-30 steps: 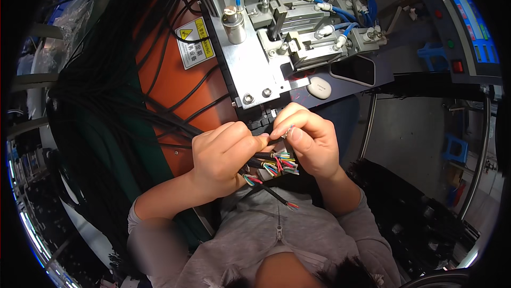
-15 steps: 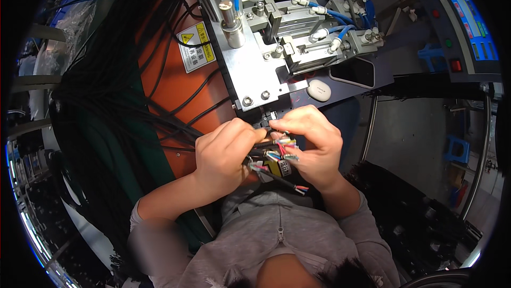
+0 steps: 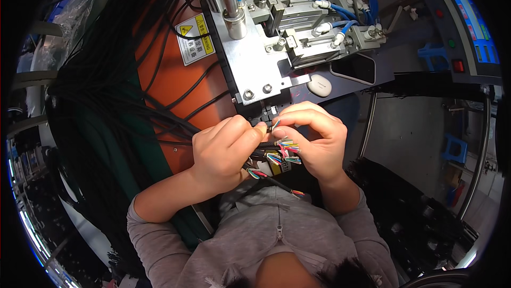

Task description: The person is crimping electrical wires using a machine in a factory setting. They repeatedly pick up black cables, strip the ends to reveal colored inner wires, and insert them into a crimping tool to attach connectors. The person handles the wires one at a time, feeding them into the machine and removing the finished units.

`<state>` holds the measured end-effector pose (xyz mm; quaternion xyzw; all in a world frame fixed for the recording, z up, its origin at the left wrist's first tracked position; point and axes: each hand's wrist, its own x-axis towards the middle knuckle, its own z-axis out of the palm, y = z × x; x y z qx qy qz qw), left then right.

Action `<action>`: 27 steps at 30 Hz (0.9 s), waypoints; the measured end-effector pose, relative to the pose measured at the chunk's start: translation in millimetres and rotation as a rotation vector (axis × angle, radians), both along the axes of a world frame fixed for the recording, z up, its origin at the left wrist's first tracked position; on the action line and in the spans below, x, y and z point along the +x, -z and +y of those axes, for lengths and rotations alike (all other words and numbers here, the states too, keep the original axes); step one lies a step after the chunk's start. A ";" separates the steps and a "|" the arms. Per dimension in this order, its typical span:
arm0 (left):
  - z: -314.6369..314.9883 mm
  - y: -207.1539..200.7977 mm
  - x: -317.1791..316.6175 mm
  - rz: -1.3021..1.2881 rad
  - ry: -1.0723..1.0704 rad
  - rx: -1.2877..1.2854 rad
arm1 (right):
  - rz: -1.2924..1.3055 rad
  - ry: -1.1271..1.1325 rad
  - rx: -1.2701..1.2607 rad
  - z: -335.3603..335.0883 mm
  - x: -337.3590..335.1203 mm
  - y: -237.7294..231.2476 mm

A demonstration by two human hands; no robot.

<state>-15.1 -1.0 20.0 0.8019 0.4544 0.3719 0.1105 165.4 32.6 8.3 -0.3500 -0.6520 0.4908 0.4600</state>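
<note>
My left hand (image 3: 223, 147) is closed round several black cables, whose stripped ends poke out past its fingers. Fanned coloured wires (image 3: 287, 145) in red, yellow, white and blue hang below my right thumb. One cable end (image 3: 296, 193) reaches lowest, over my lap. At my left thumb tip a small tuft of thin wires (image 3: 276, 124) sticks up from a cable. My right hand (image 3: 318, 139) curls round that tuft, thumb and forefinger on either side of it. Both hands are just in front of a small black fixture (image 3: 266, 115) on the machine.
A metal machine plate (image 3: 250, 70) with blue air hoses rises ahead. Long black cables (image 3: 101, 80) run over the orange surface (image 3: 197, 96) at left. A white oval case (image 3: 319, 85) and a phone (image 3: 352, 70) lie right of the plate. A control panel (image 3: 460, 32) stands far right.
My right thumb and forefinger have drawn slightly apart, and the thin wire tuft now shows between them. The hanging cable ends have swung a little lower. My left hand keeps its hold.
</note>
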 end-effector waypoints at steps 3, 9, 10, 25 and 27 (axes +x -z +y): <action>0.1 0.9 -0.5 -0.006 0.018 0.009 | -0.034 0.052 0.020 -1.2 -1.3 -1.9; 0.6 3.7 -0.6 -0.074 0.025 -0.037 | -0.164 0.165 0.362 -0.6 -6.6 1.0; 0.6 3.1 -0.7 -0.088 0.029 -0.040 | -0.162 0.156 0.390 -0.8 -6.9 0.9; 1.7 4.7 -2.3 -0.014 0.045 0.118 | -0.143 0.098 0.272 0.7 -3.1 -7.2; 1.3 3.0 -2.4 -0.028 0.044 0.086 | -0.149 0.142 0.387 -0.4 -7.3 -5.8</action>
